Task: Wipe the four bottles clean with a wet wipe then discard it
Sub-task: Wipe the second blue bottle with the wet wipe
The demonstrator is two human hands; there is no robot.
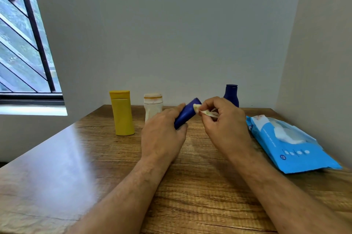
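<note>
Four bottles: one head view shows them all on or over the wooden table (57,167), three standing at the back, one lifted.
Held bottle: the small blue bottle (185,114) is tilted, its end pointing up and right, wrapped in the curled fingers of the left hand (162,134).
Wipe: the wet wipe (206,113) is bunched and pinched by the right hand (224,121), pressed on the bottle's raised end.
Standing bottles: the yellow bottle (122,113), the white bottle (152,107) just behind the left hand, and the dark blue bottle (231,94) behind the right hand.
Pack: the blue wipe pack (289,144) lies open at the right.
Risk, slip: a wet surface could let the tilted bottle slide out of the left grip.
Risk, knock: a wide stroke may tip the white bottle, it is so near.
Risk, wipe: it looks soiled already and might smear the rest.
</note>
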